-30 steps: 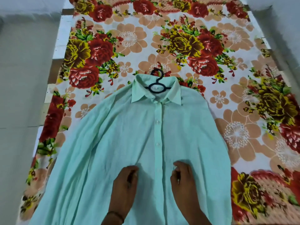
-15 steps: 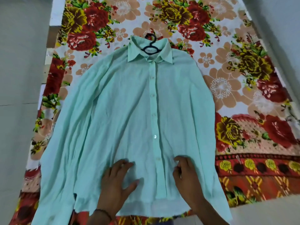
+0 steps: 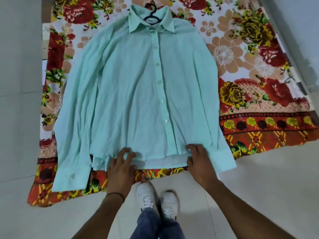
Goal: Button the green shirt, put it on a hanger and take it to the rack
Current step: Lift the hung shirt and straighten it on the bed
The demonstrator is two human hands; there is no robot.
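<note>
On a floral sheet (image 3: 259, 66) over the tiled floor (image 3: 259, 195) the green shirt (image 3: 129, 92) lies flat, hanger (image 3: 151, 16) in its collar; both hands have slid down to its hem, left hand (image 3: 120, 168) spread flat, right hand (image 3: 200, 163) in an unclear grip, so buttoning looks done.

Pale, glossy floor tiles (image 3: 259, 195) fill the near part of the view, with thin grout lines running across on the left. A floral sheet (image 3: 262, 128) in red, yellow and peach lies spread on them, its patterned border along the near edge. Beyond the sheet's right edge a pale surface (image 3: 303, 31) rises, probably a wall. The light is soft and even.
</note>
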